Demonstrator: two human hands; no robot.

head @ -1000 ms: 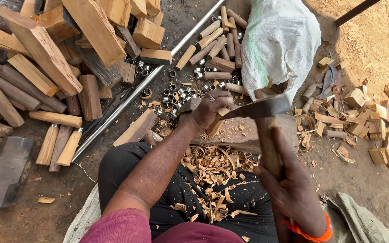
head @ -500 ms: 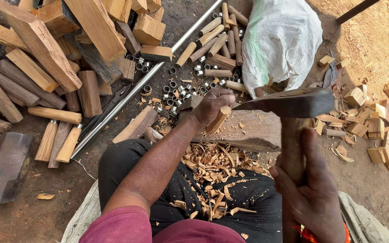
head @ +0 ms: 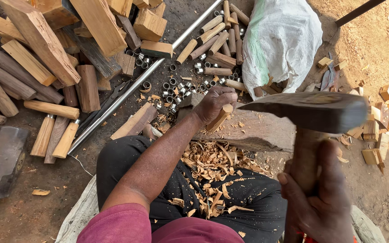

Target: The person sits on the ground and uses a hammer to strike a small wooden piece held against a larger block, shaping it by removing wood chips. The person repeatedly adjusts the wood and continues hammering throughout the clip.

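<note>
Here, the left hand [head: 215, 104] grips a wooden peg [head: 219, 118] upright on the chopping block [head: 257, 130]. The right hand [head: 317, 198], near right, clenches a raised axe [head: 309, 110].

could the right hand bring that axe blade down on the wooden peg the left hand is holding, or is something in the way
Probably yes. The right hand holds the axe raised, open air below its edge; only the left hand gripping the peg sits close.
</note>
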